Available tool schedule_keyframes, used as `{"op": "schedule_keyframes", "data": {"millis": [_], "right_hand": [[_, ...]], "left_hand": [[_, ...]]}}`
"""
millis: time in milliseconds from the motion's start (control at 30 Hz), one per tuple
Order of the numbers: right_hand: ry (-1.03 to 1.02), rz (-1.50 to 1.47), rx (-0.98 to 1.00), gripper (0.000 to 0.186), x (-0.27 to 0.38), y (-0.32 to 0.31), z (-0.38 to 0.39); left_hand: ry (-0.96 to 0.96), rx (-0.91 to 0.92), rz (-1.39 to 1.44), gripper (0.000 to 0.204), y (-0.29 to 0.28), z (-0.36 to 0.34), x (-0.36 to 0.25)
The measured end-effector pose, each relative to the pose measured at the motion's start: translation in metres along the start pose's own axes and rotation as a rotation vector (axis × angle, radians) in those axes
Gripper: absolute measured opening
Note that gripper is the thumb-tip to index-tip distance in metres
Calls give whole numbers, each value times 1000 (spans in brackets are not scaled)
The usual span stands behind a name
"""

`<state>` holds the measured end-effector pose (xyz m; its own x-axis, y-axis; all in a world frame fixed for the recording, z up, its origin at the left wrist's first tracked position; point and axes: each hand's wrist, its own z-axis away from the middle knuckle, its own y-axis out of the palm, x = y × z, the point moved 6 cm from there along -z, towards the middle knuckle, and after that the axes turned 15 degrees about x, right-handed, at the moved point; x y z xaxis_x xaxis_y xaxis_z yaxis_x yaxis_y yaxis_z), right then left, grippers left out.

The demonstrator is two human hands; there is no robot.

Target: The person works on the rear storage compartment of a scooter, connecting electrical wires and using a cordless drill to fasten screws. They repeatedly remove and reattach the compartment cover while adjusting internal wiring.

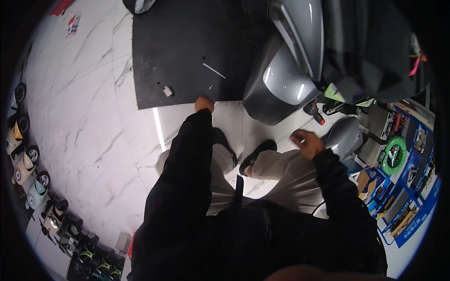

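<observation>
My left hand (205, 103) is at the near edge of a dark mat (183, 42), and its fingers are mostly hidden from view. Just beyond it on the mat lie a tiny shiny metal piece (210, 87) and a thin white stick (214, 70). A small pale block-shaped item (168, 91) rests further left. Over my right knee, my right hand (308, 144) is curled, thumb and fingertips close together; whatever they may hold is too small to make out. A grey glossy scooter body (286, 79) stands ahead of it.
A black tool with a red end (315, 114) lies beside the scooter body, near a separate grey panel (344, 136). At right are a green coil (393, 155) and blue boxes (405, 225). Several small scooters (24, 168) line the left side. A small red-and-white box (71, 26) sits far left.
</observation>
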<state>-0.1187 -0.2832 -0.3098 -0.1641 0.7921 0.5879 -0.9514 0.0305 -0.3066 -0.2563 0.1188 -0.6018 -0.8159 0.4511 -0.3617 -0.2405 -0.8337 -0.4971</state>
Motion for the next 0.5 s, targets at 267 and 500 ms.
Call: {"op": "schedule_keyframes", "data": {"millis": [267, 500], "right_hand": [[311, 240, -604, 41, -181, -116, 37], [277, 128, -725, 47, -213, -131, 43]], "left_hand": [[180, -187, 15, 45, 24, -69, -12], [146, -322, -86, 23, 35, -83, 23]]}}
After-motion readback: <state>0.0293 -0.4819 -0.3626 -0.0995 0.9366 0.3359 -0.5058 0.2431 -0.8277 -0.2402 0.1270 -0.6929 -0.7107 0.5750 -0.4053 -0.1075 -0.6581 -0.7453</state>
